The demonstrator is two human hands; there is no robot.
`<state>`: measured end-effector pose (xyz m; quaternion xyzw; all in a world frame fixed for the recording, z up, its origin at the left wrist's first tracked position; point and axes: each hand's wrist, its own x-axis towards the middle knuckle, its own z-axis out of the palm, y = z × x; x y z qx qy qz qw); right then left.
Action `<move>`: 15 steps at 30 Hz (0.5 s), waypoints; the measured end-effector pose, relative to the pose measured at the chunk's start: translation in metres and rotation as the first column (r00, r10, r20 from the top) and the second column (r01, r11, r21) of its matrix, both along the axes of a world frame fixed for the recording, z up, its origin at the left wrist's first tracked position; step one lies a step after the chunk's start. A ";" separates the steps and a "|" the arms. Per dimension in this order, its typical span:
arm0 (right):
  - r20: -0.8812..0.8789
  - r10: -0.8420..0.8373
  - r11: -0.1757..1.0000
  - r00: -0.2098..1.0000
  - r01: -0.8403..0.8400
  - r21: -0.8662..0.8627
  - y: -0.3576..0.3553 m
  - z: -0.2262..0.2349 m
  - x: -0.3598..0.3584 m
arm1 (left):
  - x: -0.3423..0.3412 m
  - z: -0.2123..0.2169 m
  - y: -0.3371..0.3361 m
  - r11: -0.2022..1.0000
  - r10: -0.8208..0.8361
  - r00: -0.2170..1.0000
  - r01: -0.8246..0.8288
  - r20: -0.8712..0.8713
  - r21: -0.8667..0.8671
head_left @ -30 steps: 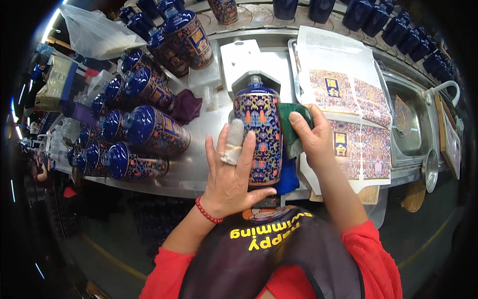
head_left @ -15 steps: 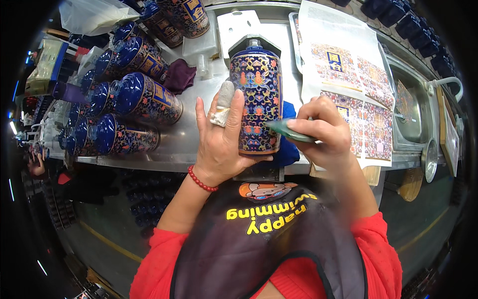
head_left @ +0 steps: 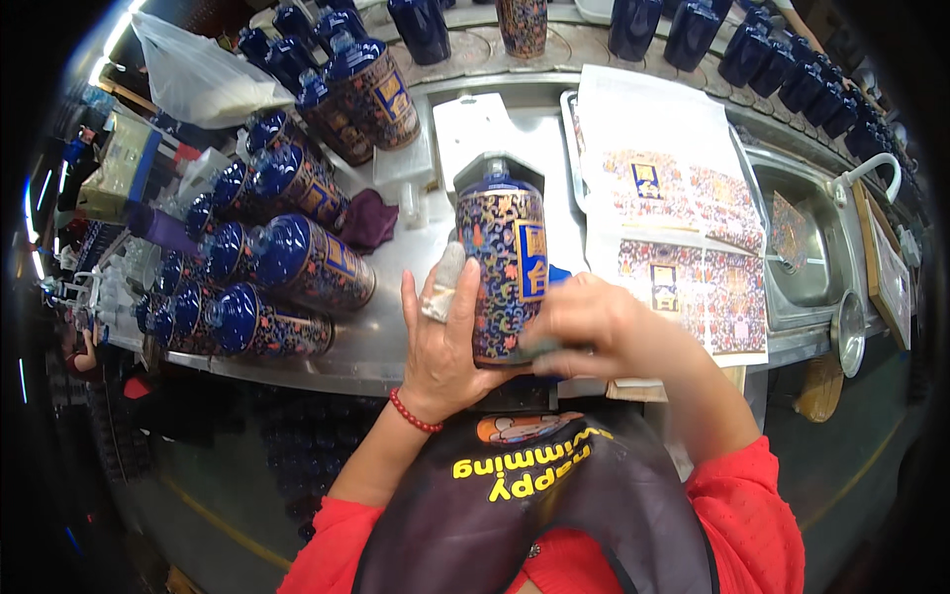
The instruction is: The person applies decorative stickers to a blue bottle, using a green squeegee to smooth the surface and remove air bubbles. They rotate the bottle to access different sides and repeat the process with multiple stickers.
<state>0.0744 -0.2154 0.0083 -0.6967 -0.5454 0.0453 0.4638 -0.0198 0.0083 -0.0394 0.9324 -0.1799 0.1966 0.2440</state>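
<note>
My left hand [head_left: 443, 337] is wrapped around the lower half of a tall blue bottle [head_left: 505, 259] with an ornate patterned skin and a yellow panel, palm cupping its left side, with a taped index finger lying up along it. My right hand [head_left: 584, 322] closes over the bottle's lower right side, pinching a small dark greenish pad [head_left: 542, 348] against it. The bottle stands roughly upright, held just above the near edge of the steel bench [head_left: 396, 332]. To my left, more blue patterned bottles [head_left: 297, 262] lie on their sides. To my right, printed decal sheets [head_left: 678, 213] lie flat, with a sink [head_left: 807, 247] beyond.
</note>
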 end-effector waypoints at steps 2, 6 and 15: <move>-0.301 -0.312 0.950 0.901 0.306 -0.067 0.009 0.009 0.015 | -0.001 0.002 -0.001 0.999 0.004 1.000 -0.004 -0.006 0.041; 0.511 -0.406 0.914 0.758 0.341 0.220 0.026 0.012 0.028 | -0.004 -0.004 0.003 0.998 0.012 1.000 -0.011 -0.009 0.055; 0.482 -0.550 0.835 0.682 0.458 0.304 0.031 0.015 0.040 | -0.007 -0.002 0.000 1.000 0.019 1.000 -0.019 -0.019 -0.015</move>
